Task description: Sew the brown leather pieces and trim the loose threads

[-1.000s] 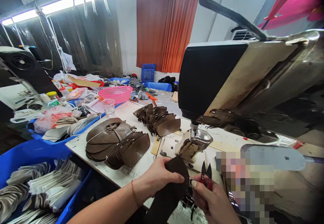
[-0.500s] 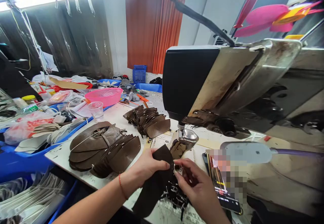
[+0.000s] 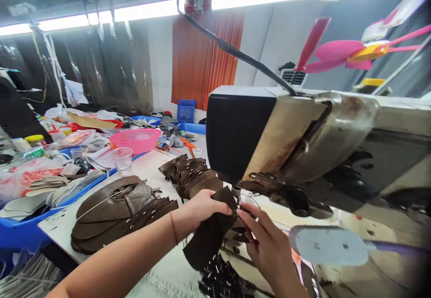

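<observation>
My left hand [image 3: 204, 210] is closed on a dark brown leather piece [image 3: 208, 242], thumb on top near its upper right edge. My right hand [image 3: 267, 239] pinches at that same edge, close below the sewing machine's needle area [image 3: 238, 194]. A small metal buckle showed between its fingertips a moment ago; now the fingers mostly hide it. Under the leather lies a heap of small shiny black pieces [image 3: 225, 278]. Brown leather pieces [image 3: 183, 172] stand in a fanned row behind my left hand, and stacked brown shoe uppers [image 3: 104, 208] lie to its left.
The sewing machine head [image 3: 240, 136] overhangs the work from the right. A pale oval pad [image 3: 328, 244] sits beside my right hand, above a partly hidden phone [image 3: 305, 271]. Leftward are a plastic cup [image 3: 123, 161], a pink basket [image 3: 134, 142] and a cluttered blue tray [image 3: 20, 230].
Both hands have moved up with the leather, closer to the needle. The buckle has gone from plain view to mostly hidden. My view has tilted upward.
</observation>
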Demonstrator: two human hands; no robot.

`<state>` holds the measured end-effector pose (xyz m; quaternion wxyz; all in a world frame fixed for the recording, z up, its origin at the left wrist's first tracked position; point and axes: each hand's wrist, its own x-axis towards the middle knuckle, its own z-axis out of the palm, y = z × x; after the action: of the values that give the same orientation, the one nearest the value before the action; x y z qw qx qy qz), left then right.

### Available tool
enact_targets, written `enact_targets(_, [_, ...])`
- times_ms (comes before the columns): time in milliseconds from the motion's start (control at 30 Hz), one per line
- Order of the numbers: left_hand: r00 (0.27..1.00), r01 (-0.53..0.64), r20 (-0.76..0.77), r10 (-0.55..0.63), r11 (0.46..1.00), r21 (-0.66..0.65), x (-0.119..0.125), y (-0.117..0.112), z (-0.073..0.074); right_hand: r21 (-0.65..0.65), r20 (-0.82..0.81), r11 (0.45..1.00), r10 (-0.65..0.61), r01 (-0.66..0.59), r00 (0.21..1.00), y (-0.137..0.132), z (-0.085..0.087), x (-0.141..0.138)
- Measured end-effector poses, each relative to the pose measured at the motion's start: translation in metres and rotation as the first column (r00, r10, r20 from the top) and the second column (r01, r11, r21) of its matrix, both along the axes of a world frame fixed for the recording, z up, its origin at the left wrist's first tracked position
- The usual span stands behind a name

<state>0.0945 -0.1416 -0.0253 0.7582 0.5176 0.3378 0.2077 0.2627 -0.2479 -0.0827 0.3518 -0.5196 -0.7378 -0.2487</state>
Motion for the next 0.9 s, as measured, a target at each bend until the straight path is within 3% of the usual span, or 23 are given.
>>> enact_targets(133, [1.0,-0.004,0.025,0.003,0.999,0.037,0.012,0.007,0.007,-0.025,-0.242,0.996,0.082,-0.09,0.967,0.008,0.005,0.006])
enact_targets(267, [0.995,-0.044,0.097,0.033,0.993,0.11,0.019,0.01,0.009,0.003,-0.491,0.998,0.057,-0.064,0.869,0.013,0.012,0.001])
enact_targets(400, [0.985,-0.072,0.166,0.049,0.988,0.138,0.022,0.012,0.004,0.016,-0.614,0.999,0.05,-0.051,0.788,0.016,0.02,-0.006])
enact_targets(600, [0.978,-0.049,0.205,0.037,0.997,0.053,0.023,0.015,-0.002,0.013,-0.622,0.998,0.057,-0.063,0.781,0.017,0.027,-0.004])
enact_targets(733, [0.983,-0.075,0.17,0.069,0.997,0.031,0.023,0.014,-0.001,-0.034,-0.588,0.999,0.008,-0.035,0.809,0.018,0.02,0.009])
enact_targets(900, [0.969,-0.092,0.233,0.086,0.996,0.015,0.025,0.013,-0.003,-0.019,-0.519,1.0,-0.015,0.006,0.855,0.02,0.012,0.018])
